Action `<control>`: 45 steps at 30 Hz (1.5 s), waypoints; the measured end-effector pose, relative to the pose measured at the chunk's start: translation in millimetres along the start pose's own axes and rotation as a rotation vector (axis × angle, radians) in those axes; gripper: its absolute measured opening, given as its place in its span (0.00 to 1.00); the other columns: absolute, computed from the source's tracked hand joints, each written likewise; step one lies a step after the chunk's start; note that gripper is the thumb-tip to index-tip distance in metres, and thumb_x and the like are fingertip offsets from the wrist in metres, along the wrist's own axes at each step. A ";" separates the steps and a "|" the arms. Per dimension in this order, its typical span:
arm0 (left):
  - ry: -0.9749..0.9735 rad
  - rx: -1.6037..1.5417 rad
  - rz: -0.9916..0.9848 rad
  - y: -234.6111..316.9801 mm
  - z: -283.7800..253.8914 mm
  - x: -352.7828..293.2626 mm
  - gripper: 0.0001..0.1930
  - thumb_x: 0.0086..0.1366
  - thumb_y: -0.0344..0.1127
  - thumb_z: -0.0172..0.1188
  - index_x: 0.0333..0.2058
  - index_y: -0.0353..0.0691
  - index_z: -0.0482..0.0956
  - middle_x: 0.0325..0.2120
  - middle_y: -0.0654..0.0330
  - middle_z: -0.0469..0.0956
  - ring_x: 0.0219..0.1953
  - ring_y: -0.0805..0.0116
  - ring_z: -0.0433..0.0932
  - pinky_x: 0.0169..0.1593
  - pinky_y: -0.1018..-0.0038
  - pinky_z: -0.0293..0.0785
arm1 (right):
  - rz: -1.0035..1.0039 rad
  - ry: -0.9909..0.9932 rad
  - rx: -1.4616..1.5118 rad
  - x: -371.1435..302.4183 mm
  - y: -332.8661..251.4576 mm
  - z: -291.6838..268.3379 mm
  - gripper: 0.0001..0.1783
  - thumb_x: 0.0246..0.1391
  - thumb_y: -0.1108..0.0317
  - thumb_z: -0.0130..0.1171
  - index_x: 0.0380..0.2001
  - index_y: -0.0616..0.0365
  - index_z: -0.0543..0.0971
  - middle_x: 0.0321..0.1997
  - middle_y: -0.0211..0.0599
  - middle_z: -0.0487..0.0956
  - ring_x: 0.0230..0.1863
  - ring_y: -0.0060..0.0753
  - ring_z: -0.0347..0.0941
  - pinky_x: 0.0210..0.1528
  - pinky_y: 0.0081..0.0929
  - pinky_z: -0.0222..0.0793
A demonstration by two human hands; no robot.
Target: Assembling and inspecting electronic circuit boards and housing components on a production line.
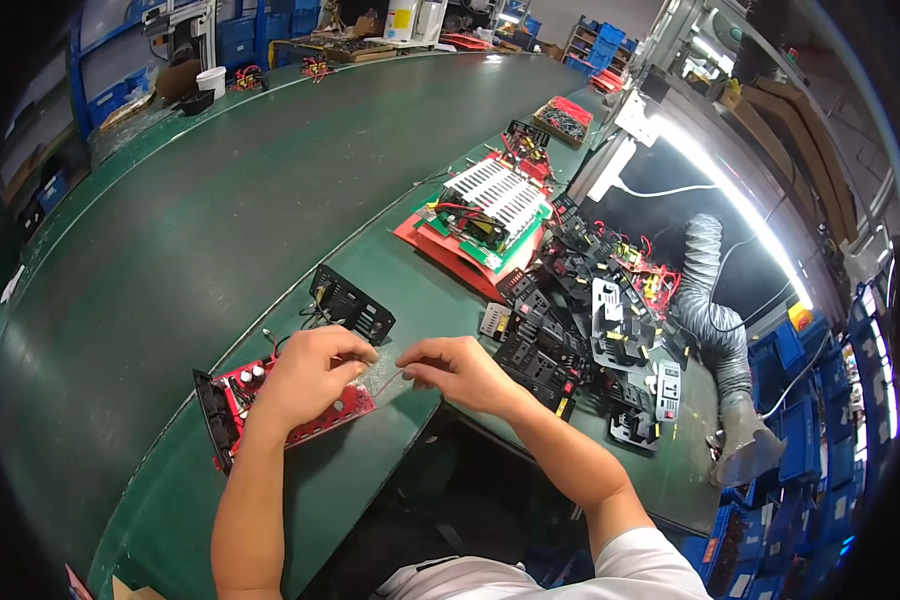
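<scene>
A red metal case packed with electronic parts lies on the green bench, a black end panel at its left end. Over the case, my left hand has its fingers drawn together; what they hold, if anything, is hidden. To its right, my right hand pinches a thin reddish wire between thumb and forefinger; the wire slants down toward the case. Just beyond my left hand, a black slotted panel stands tilted with dark wires behind it.
Black socket panels are heaped to the right. Behind them a white slotted unit sits on green boards and red sheets. A conveyor belt runs along the left. A silver duct and lit lamp stand at the right.
</scene>
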State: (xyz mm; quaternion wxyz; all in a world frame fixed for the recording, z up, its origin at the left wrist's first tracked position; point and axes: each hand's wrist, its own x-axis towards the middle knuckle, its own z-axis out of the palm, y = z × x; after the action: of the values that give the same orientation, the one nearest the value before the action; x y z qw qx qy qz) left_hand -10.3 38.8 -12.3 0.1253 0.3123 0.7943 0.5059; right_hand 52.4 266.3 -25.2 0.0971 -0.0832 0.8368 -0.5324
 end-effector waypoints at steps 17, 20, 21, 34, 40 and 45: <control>-0.131 -0.178 -0.145 -7.8 22.9 4.6 0.12 0.63 0.28 0.60 0.44 0.32 0.79 0.35 0.61 0.80 0.40 0.74 0.77 0.45 0.75 0.73 | -0.040 0.094 0.217 9.8 8.2 10.0 0.08 0.62 0.70 0.56 0.40 0.64 0.76 0.32 0.32 0.80 0.34 0.19 0.76 0.38 0.20 0.72; 0.001 -0.023 0.020 -19.1 29.2 5.8 0.11 0.58 0.29 0.63 0.40 0.34 0.82 0.32 0.58 0.81 0.35 0.69 0.78 0.40 0.72 0.72 | 0.008 0.141 0.272 11.8 13.9 10.5 0.08 0.59 0.69 0.60 0.36 0.63 0.77 0.28 0.28 0.78 0.30 0.17 0.73 0.35 0.18 0.70; 0.037 0.090 0.108 -20.8 29.9 5.6 0.12 0.57 0.29 0.63 0.40 0.35 0.82 0.32 0.56 0.81 0.33 0.67 0.77 0.39 0.71 0.72 | 0.009 0.131 0.276 12.1 16.4 10.4 0.08 0.59 0.69 0.60 0.36 0.63 0.77 0.28 0.28 0.78 0.30 0.17 0.73 0.35 0.18 0.70; 0.258 0.068 0.116 -17.9 28.8 13.0 0.09 0.56 0.28 0.64 0.37 0.36 0.84 0.25 0.56 0.77 0.26 0.68 0.76 0.31 0.73 0.69 | 0.124 0.077 0.495 37.0 17.1 7.5 0.11 0.55 0.64 0.65 0.35 0.59 0.78 0.28 0.28 0.77 0.28 0.20 0.72 0.31 0.19 0.66; 0.354 0.004 -0.072 -22.4 23.8 10.0 0.09 0.54 0.27 0.65 0.36 0.34 0.85 0.25 0.60 0.78 0.24 0.73 0.75 0.30 0.75 0.69 | -0.221 0.456 -0.262 72.3 65.8 21.2 0.30 0.51 0.63 0.67 0.54 0.65 0.72 0.53 0.45 0.72 0.53 0.36 0.70 0.52 0.30 0.70; 0.317 0.175 -0.072 -38.0 29.9 8.0 0.11 0.53 0.28 0.65 0.37 0.34 0.84 0.25 0.56 0.77 0.25 0.69 0.75 0.31 0.73 0.70 | -0.034 0.196 0.176 66.1 54.5 34.9 0.26 0.56 0.73 0.60 0.58 0.65 0.70 0.50 0.39 0.78 0.49 0.25 0.73 0.53 0.25 0.69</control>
State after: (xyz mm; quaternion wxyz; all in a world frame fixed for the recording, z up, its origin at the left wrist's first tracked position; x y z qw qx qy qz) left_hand -15.1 54.3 -58.6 -0.0110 0.2097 0.8556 0.4731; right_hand -4.8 242.6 -94.0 0.0127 -0.0361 0.7908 -0.6109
